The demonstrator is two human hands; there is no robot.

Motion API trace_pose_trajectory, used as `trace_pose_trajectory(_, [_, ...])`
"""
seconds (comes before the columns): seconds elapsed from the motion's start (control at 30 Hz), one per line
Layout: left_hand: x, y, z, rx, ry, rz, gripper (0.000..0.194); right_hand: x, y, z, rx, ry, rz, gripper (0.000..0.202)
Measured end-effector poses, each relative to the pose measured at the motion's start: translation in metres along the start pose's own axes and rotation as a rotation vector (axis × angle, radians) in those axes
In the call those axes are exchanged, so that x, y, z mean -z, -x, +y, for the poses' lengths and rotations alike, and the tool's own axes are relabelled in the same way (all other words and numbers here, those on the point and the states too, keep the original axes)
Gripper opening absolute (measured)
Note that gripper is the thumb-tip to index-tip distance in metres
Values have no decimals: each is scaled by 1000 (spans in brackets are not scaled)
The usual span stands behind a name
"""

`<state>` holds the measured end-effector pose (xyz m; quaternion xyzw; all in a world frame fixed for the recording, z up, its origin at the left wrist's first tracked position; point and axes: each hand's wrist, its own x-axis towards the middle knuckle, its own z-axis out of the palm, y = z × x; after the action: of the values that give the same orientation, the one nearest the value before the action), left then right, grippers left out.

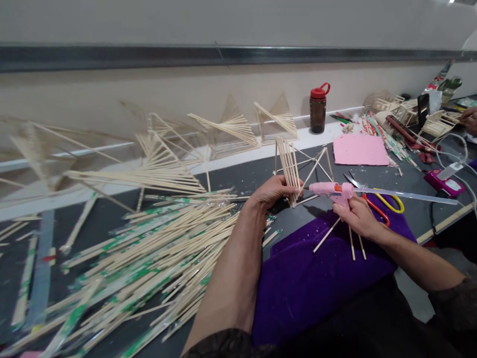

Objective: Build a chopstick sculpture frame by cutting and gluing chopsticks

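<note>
My left hand (274, 192) grips the lower end of a small frame of wooden sticks (292, 166), thumb laid across a row of slats. In my right hand (356, 214) is a pink glue gun (331, 189), its nozzle pointing left and touching or nearly touching the frame by my left thumb. A long clear glue stick (410, 195) juts from the gun's back. A few loose sticks (352, 243) poke out below my right hand; whether its fingers hold them I cannot tell. A purple cloth (320, 283) lies beneath both hands.
Many chopsticks (160, 248), some in green-marked wrappers, cover the left table. Fan-shaped stick models (156, 171) stand along the wall. Scissors (380, 201), a pink sheet (360, 149) and a red-capped bottle (318, 109) lie or stand nearby. Another person's hand (470, 119) shows far right.
</note>
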<state>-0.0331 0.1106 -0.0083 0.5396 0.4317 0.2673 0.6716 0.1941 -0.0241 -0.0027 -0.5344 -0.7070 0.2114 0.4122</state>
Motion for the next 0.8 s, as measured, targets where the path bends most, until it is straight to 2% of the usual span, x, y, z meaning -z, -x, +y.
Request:
trace_pose_trajectory(0.1, [0, 1, 0, 1, -7, 12, 37, 3, 0, -4, -86, -123, -7, 25])
trace_pose_trajectory(0.2, [0, 1, 1, 6, -17, 12, 40, 22, -9, -10, -231, -365, -38, 25])
trace_pose_trajectory(0.27, [1, 0, 1, 12, -40, 0, 39, 43, -23, -10, -301, -494, 45, 25])
trace_pose_trajectory(0.37, [4, -1, 1, 12, -55, -1, 37, 78, -51, 4, -376, -610, 264, 23])
trace_pose_trajectory(0.43, [5, -2, 0, 22, -55, 0, 36, 95, -70, 23, -468, -573, 342, 21])
trace_pose_trajectory(0.57, [4, -1, 0, 24, -68, 20, 36, 102, -95, 66, -643, -384, 253, 20])
trace_pose_trajectory(0.7, [1, 2, 1, 13, -75, 28, 39, 97, -102, 96, -695, -262, 205, 23])
trace_pose_trajectory(0.8, [-1, 3, 1, 23, -45, 31, 39, 105, -103, 111, -670, -39, 196, 33])
